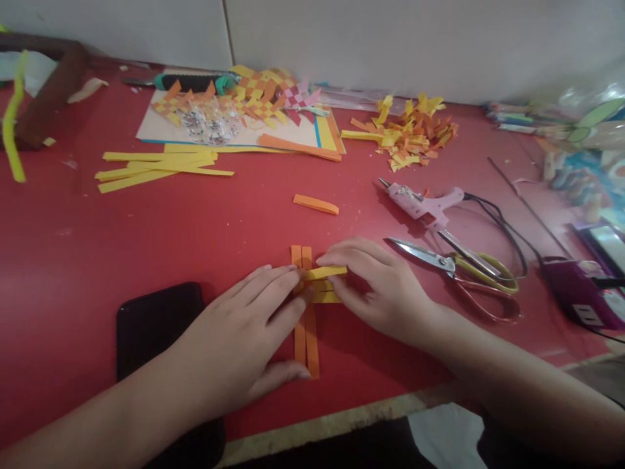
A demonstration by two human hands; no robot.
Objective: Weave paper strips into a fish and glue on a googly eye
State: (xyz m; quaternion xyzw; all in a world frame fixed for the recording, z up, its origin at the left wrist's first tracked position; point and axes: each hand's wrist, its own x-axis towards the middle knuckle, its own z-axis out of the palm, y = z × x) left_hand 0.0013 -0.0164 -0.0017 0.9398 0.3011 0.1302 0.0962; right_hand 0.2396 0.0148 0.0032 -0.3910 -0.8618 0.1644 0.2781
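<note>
Two orange paper strips [306,345] lie side by side, upright in the view, on the red tabletop, with yellow strips [326,297] crossing them. My left hand [249,326] lies over the crossing from the left, its fingers stretched out and fingertips pressed on the strips. Its thumb is apart, near the lower ends of the orange strips. Between the thumb and fingers of my right hand [378,286] is the end of a raised yellow paper strip [328,271]. The left fingers cover part of the weave.
A black phone [156,326] lies partly under my left forearm. Scissors [446,264] and a pink glue gun [424,205] lie at right. Farther back are loose yellow strips [156,170], an orange loop [316,204], paper scraps [410,133] and woven pieces [261,98].
</note>
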